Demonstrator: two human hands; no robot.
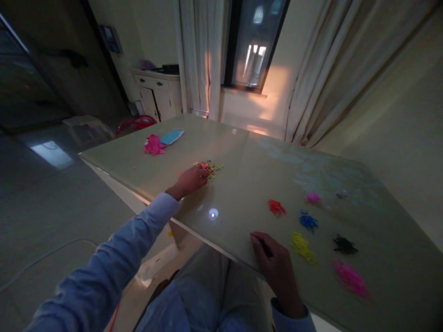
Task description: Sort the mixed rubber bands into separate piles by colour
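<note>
My left hand reaches over the table to a small pile of mixed coloured bands, its fingertips touching the pile; what they hold, if anything, is hidden. Near the front edge rests my right hand, fingers curled with the tips together; nothing can be made out between them. Sorted by colour around it to the right lie a red heap, a blue heap, a yellow heap, a black heap and a pink heap.
A pink crumpled item and a light blue mask lie at the table's far left. A small pink bundle and a clear scrap are at the right. Behind stand a white cabinet and a red chair.
</note>
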